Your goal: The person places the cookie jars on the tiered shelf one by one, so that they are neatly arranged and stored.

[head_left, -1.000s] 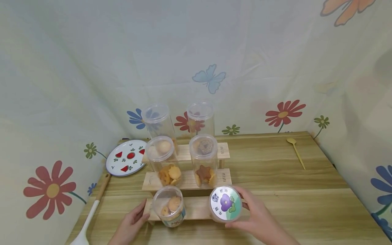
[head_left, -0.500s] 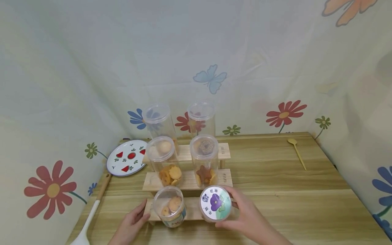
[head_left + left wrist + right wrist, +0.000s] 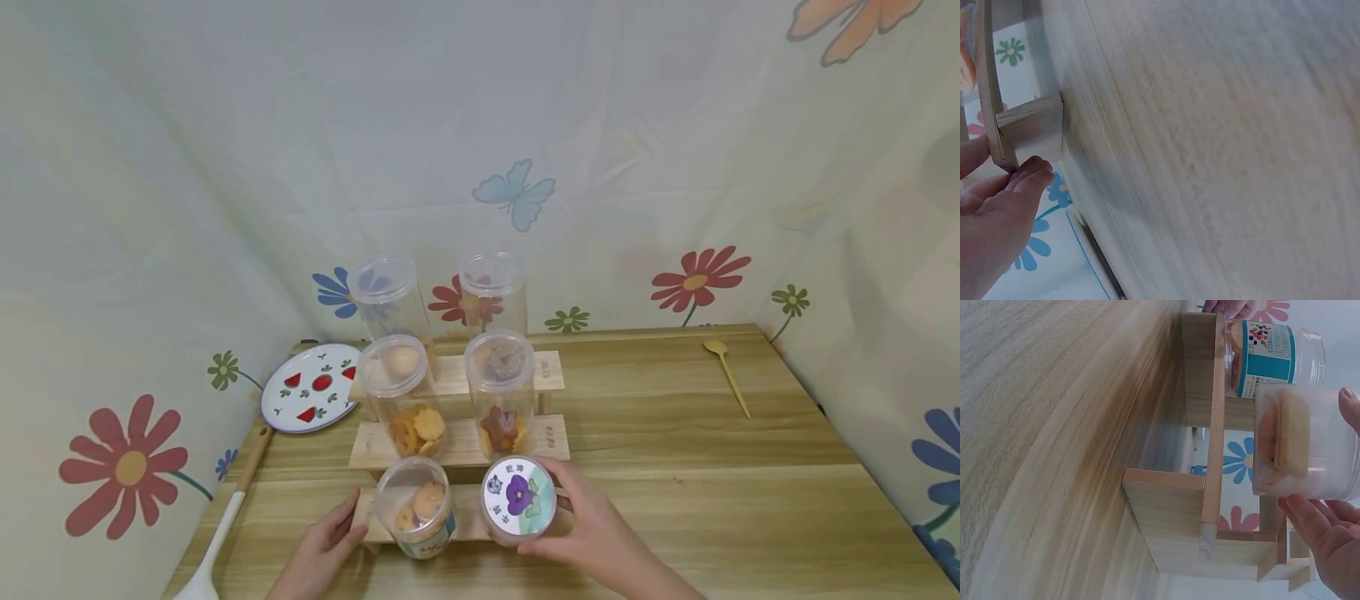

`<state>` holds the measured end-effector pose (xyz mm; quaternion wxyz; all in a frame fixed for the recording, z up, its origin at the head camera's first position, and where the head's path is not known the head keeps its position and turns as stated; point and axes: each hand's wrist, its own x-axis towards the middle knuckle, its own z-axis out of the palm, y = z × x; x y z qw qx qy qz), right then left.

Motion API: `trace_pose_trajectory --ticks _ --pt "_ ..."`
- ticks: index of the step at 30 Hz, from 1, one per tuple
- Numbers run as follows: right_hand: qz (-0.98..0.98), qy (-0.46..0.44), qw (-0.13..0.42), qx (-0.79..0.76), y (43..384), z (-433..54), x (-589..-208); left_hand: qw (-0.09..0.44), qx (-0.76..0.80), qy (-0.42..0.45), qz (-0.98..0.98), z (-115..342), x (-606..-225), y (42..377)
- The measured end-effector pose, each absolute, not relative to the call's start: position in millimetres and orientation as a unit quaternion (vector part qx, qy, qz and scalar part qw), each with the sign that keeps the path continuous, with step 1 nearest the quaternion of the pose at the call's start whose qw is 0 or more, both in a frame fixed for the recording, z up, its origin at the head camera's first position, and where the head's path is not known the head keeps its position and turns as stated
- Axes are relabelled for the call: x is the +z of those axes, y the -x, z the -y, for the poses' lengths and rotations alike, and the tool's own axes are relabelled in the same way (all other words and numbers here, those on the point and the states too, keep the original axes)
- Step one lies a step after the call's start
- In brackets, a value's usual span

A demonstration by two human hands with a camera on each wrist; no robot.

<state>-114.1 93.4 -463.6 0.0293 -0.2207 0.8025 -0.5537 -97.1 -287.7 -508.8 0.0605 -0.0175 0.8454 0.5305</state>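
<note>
My left hand (image 3: 318, 546) grips the left end of the lowest step of a three-tier wooden rack (image 3: 468, 512); the left wrist view shows thumb and fingers around the board's edge. My right hand (image 3: 596, 529) holds a clear round jar of biscuits (image 3: 1307, 440) by its side, under a white lid with a purple flower (image 3: 517, 497). This jar hangs over the right part of the lowest step; in the right wrist view a gap shows between its base and the board. To its left stands a labelled cookie jar (image 3: 416, 510) on the same step.
On the middle step are two clear jars, one with yellow biscuits (image 3: 412, 425), one with star cookies (image 3: 501, 425). Two taller jars (image 3: 492, 292) stand on the top step. A patterned plate (image 3: 311, 387) and a white spatula (image 3: 225, 525) lie left, a gold spoon (image 3: 726, 375) right.
My right hand has carried the lidded jar leftward, from the right end of the lowest step to further over it. The left hand keeps its hold on the rack.
</note>
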Motion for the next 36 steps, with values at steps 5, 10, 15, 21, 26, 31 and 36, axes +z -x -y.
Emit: trace_pose_trajectory --ticks 5,10,15,21,26,31,36 --pt "-0.808 0.226 0.032 -0.544 115.0 -92.8 -463.2 0.057 0.53 0.016 -0.846 287.2 -509.1 97.3" --pt "-0.805 0.23 0.036 -0.546 117.0 -91.5 -466.0 0.056 0.526 0.019 -0.848 286.3 -508.9 96.8" --pt "-0.806 0.23 0.036 -0.544 119.1 -88.3 -473.2 0.063 0.525 0.027 -0.849 285.3 -507.0 96.5" --pt "-0.809 0.229 0.042 -0.54 120.2 -84.2 -477.6 0.062 0.526 0.028 -0.848 285.4 -507.2 97.0" --pt "-0.809 0.228 0.047 -0.539 120.8 -84.4 -479.1 0.069 0.52 0.034 -0.851 286.0 -506.6 96.9" --pt "-0.804 0.237 0.045 -0.544 120.9 -83.5 -479.5 0.065 0.53 0.029 -0.845 287.6 -510.4 98.2" --pt "-0.794 0.246 0.04 -0.554 120.5 -82.7 -479.4 0.058 0.536 0.015 -0.842 289.0 -513.7 98.9"
